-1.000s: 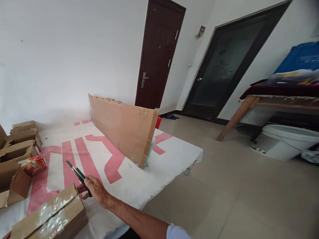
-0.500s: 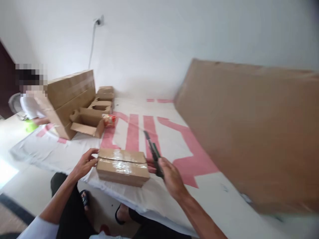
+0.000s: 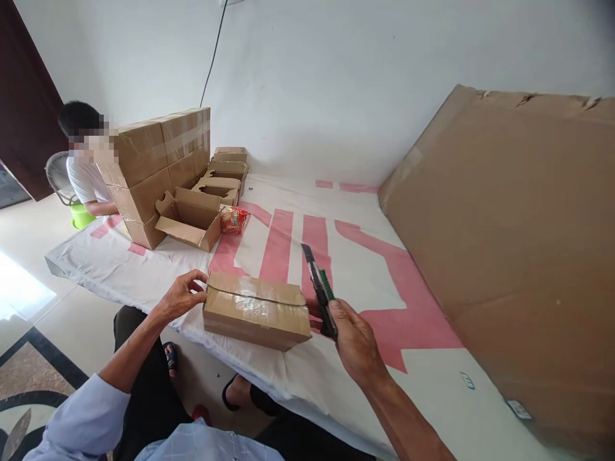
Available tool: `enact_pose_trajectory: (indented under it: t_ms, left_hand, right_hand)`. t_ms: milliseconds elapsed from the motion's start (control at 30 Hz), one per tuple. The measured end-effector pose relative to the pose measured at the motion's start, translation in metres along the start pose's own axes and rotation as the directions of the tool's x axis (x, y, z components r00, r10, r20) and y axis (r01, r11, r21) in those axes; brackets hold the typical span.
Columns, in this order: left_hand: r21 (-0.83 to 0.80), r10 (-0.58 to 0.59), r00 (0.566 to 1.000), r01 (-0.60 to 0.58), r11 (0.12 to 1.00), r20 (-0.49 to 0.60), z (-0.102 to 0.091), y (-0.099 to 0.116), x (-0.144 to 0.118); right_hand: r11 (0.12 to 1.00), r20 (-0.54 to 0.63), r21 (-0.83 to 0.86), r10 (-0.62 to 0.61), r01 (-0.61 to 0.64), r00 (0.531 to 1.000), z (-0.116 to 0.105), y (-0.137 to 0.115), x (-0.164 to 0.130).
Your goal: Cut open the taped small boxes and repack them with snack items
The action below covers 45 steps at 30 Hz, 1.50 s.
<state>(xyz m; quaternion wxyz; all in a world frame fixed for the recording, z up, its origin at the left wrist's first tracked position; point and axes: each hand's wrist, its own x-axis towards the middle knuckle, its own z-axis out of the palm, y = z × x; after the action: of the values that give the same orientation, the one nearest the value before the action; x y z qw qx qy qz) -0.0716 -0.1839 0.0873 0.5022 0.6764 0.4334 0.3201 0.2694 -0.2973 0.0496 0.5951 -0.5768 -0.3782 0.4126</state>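
Note:
A small cardboard box, with shiny clear tape across its top seam, lies on the cloth-covered table near its front edge. At the box's left end, the bent fingers of my left hand grip the upper corner. My right hand is closed around a utility knife with a dark handle and a green part; its blade is out and points up and away. Some of the right fingers pass behind the knife and reach the box's right end. The far sides of the box are hidden.
Stacked cardboard boxes stand at the left, beside several open boxes and a red packet. A large cardboard sheet leans at the right. Another person sits beyond the stack. The pink-and-white cloth covers the table.
The view has turned left and steadied, so everything appears shifted to the right. Both hands stay at the box's ends, and the knife remains in my right hand.

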Motion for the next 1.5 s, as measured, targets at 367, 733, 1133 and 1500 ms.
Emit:
enact_pose_trajectory:
  t_ms: [367,733,1133,1500]
  left_hand:
    - [0.013,0.125,0.969,-0.131,0.991,0.211,-0.003,0.009,0.002]
    - [-0.003,0.123,0.962,-0.126,0.992,0.245,-0.004,0.004,0.005]
    - [-0.072,0.145,0.957,-0.131,0.989,0.252,0.003,0.015,-0.001]
    - [-0.022,0.181,0.946,-0.182,0.983,0.269,0.001,0.011,0.001]
  right_hand:
    - [0.989,-0.005,-0.140,-0.043,0.042,0.999,0.000,-0.014,-0.005]
    - [0.867,0.187,-0.454,-0.133,0.206,0.973,-0.030,-0.050,0.012]
    - [0.777,0.576,-0.458,-0.110,0.432,0.810,0.021,-0.106,0.017]
    - [0.744,0.656,-0.434,-0.126,0.508,0.745,0.047,-0.111,0.019]
